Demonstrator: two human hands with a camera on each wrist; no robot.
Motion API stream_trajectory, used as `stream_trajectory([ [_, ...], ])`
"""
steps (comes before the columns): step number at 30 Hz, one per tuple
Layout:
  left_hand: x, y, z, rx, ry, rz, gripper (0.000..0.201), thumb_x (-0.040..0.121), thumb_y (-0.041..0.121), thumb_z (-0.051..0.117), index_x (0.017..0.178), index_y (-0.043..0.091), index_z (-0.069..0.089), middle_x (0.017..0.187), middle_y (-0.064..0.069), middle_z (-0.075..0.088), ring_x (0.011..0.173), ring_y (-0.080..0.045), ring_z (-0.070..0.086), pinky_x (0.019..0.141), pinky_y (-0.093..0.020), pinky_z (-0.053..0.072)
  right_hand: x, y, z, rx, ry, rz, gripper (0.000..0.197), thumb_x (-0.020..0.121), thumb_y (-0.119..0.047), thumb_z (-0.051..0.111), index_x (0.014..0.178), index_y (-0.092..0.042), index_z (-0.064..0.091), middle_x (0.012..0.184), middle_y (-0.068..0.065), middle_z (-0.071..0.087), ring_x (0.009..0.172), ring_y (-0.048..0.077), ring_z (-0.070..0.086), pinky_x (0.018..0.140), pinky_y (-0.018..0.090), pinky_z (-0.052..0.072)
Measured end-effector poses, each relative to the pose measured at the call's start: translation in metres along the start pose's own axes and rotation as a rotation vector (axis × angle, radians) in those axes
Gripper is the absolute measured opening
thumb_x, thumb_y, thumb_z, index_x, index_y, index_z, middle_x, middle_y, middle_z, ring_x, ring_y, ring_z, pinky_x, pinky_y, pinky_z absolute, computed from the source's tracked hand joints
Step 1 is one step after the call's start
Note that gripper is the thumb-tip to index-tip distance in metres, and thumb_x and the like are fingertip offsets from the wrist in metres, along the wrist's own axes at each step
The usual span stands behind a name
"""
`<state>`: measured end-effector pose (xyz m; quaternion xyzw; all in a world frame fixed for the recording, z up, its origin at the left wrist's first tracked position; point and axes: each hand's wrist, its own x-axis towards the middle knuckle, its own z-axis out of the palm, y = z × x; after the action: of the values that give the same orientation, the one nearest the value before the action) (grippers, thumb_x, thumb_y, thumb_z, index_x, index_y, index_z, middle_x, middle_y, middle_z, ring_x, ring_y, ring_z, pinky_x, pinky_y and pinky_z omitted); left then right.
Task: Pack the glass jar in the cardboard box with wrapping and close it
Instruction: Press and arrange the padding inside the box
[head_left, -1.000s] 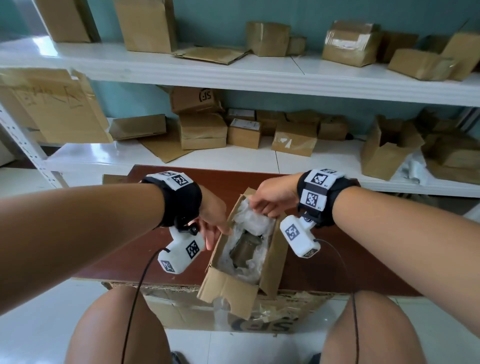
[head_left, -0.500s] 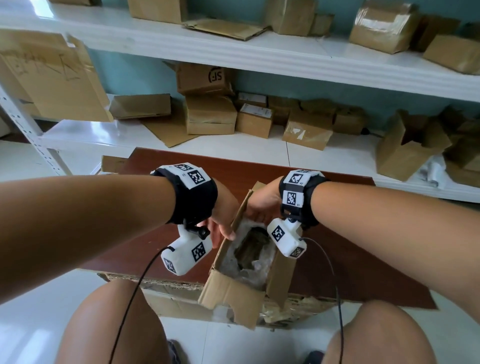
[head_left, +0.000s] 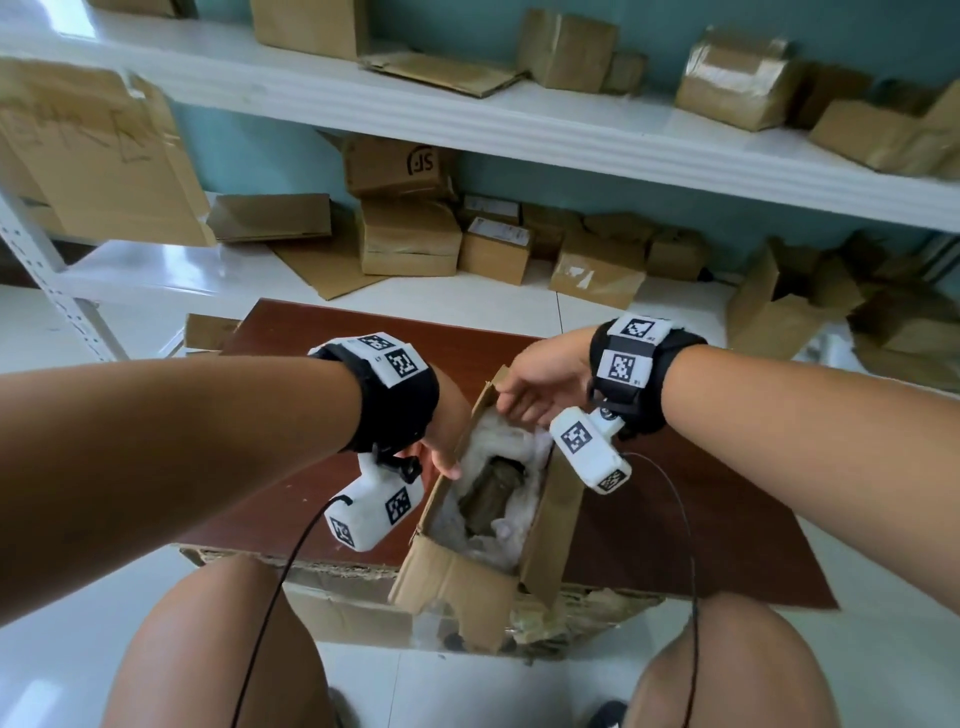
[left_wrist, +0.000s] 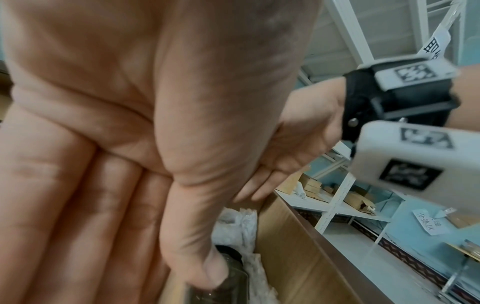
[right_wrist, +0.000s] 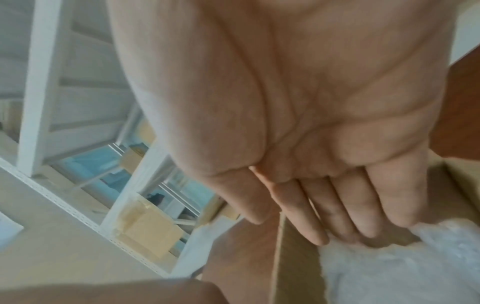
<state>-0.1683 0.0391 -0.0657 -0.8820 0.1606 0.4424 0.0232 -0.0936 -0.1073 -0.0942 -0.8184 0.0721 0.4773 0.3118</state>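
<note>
The glass jar (head_left: 491, 496) lies on its side in the middle of the open cardboard box (head_left: 457, 582), bedded in white wrapping (head_left: 519, 452) that rises around it at 12 and 3 o'clock. Half a second ago the right hand (head_left: 540, 389) was pushed down into the wrapping at the box's far end; now it has lifted to the rim at 12 o'clock, its grip loose, fingers nearly straight with their tips just at the wrapping's edge, holding nothing. The left hand (head_left: 441, 431) has stayed at the box's 9 o'clock wall, fingers extended along the flap (head_left: 470, 415); in the left wrist view its thumb (left_wrist: 197, 257) presses on the jar's glass, but it clasps nothing.

By my reading the tucking of the padding is about finished, though the jar's top side is still bare, so another fold of wrapping over it may be wanted before closing. All the flaps stand open, so the closing has not begun.

The box sits at the near edge of the brown desk (head_left: 701, 519), its 6 o'clock flap hanging over the edge. Beyond, white shelves (head_left: 571, 140) carry many other cartons.
</note>
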Motion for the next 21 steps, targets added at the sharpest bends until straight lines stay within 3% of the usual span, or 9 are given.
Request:
stream_trajectory([
  [2, -0.002, 0.002, 0.001, 0.010, 0.013, 0.001, 0.047, 0.100, 0.038, 0.048, 0.116, -0.004, 0.064, 0.115, -0.013, 0.070, 0.108, -0.025, 0.066, 0.062, -0.012, 0.046, -0.011, -0.002, -0.004, 0.007, 0.017, -0.008, 0.034, 0.103, -0.031, 0.038, 0.095, -0.005, 0.060, 0.078, 0.011, 0.058, 0.064, 0.019, 0.052, 0.064, 0.030, 0.046],
  [4, -0.004, 0.003, 0.002, 0.009, 0.018, -0.005, 0.046, 0.101, 0.038, 0.047, 0.117, -0.002, 0.063, 0.112, -0.013, 0.070, 0.108, -0.025, 0.066, 0.067, -0.017, 0.048, -0.012, 0.001, 0.003, -0.060, -0.023, 0.019, 0.040, 0.103, -0.035, 0.038, 0.103, -0.002, 0.060, 0.089, 0.014, 0.063, 0.076, 0.023, 0.057, 0.075, 0.035, 0.047],
  [6, -0.004, 0.005, 0.004, 0.011, 0.016, -0.015, 0.046, 0.101, 0.038, 0.046, 0.117, -0.002, 0.063, 0.100, -0.010, 0.070, 0.099, -0.024, 0.066, 0.079, -0.026, 0.052, 0.001, 0.007, 0.015, -0.143, -0.046, 0.049, 0.046, 0.103, -0.042, 0.036, 0.091, -0.003, 0.057, 0.082, 0.012, 0.058, 0.071, 0.023, 0.052, 0.071, 0.035, 0.043],
  [8, -0.003, 0.006, 0.005, 0.017, 0.015, -0.036, 0.047, 0.102, 0.038, 0.045, 0.117, -0.002, 0.062, 0.092, -0.008, 0.068, 0.092, -0.022, 0.063, 0.087, -0.030, 0.051, 0.015, 0.012, 0.024, -0.188, -0.048, 0.112, 0.053, 0.102, -0.050, 0.031, 0.073, -0.009, 0.048, 0.068, 0.007, 0.044, 0.057, 0.019, 0.039, 0.057, 0.029, 0.033],
  [10, -0.001, 0.005, 0.005, 0.013, 0.014, -0.044, 0.047, 0.102, 0.038, 0.045, 0.118, -0.003, 0.061, 0.104, -0.013, 0.070, 0.094, -0.023, 0.064, 0.089, -0.031, 0.051, 0.024, 0.012, 0.026, -0.195, -0.068, 0.184, 0.058, 0.099, -0.059, 0.029, 0.072, -0.010, 0.046, 0.066, 0.007, 0.039, 0.055, 0.018, 0.034, 0.056, 0.027, 0.029],
  [12, 0.001, 0.005, 0.004, 0.006, 0.001, -0.046, 0.047, 0.102, 0.038, 0.044, 0.119, -0.004, 0.060, 0.115, -0.015, 0.069, 0.097, -0.025, 0.066, 0.090, -0.033, 0.052, 0.033, 0.011, 0.024, -0.234, -0.095, 0.210, 0.066, 0.097, -0.064, 0.027, 0.095, -0.005, 0.057, 0.084, 0.015, 0.055, 0.074, 0.025, 0.054, 0.073, 0.032, 0.043],
  [14, 0.006, 0.005, 0.002, 0.024, -0.015, -0.053, 0.050, 0.102, 0.038, 0.042, 0.122, -0.005, 0.059, 0.120, -0.016, 0.066, 0.106, -0.026, 0.065, 0.093, -0.033, 0.050, 0.040, 0.010, 0.023, -0.323, -0.118, 0.217, 0.082, 0.096, -0.066, 0.019, 0.128, 0.003, 0.051, 0.112, 0.019, 0.058, 0.103, 0.028, 0.057, 0.092, 0.035, 0.045],
  [17, 0.013, 0.001, -0.001, 0.011, -0.042, -0.069, 0.052, 0.101, 0.039, 0.043, 0.127, -0.004, 0.055, 0.124, -0.015, 0.064, 0.116, -0.028, 0.062, 0.097, -0.034, 0.049, 0.042, 0.008, 0.025, -0.355, -0.169, 0.190, 0.090, 0.095, -0.068, 0.014, 0.131, 0.007, 0.046, 0.086, 0.011, 0.049, 0.073, 0.020, 0.047, 0.067, 0.028, 0.039],
  [21, 0.021, -0.010, -0.007, -0.082, -0.140, -0.080, 0.054, 0.097, 0.044, 0.051, 0.125, -0.001, 0.058, 0.120, -0.014, 0.068, 0.113, -0.028, 0.063, 0.096, -0.037, 0.051, 0.034, 0.007, 0.020, -0.219, -0.217, 0.165, 0.073, 0.100, -0.059, 0.018, 0.135, 0.000, 0.041, 0.085, 0.009, 0.049, 0.074, 0.021, 0.048, 0.070, 0.033, 0.041],
])
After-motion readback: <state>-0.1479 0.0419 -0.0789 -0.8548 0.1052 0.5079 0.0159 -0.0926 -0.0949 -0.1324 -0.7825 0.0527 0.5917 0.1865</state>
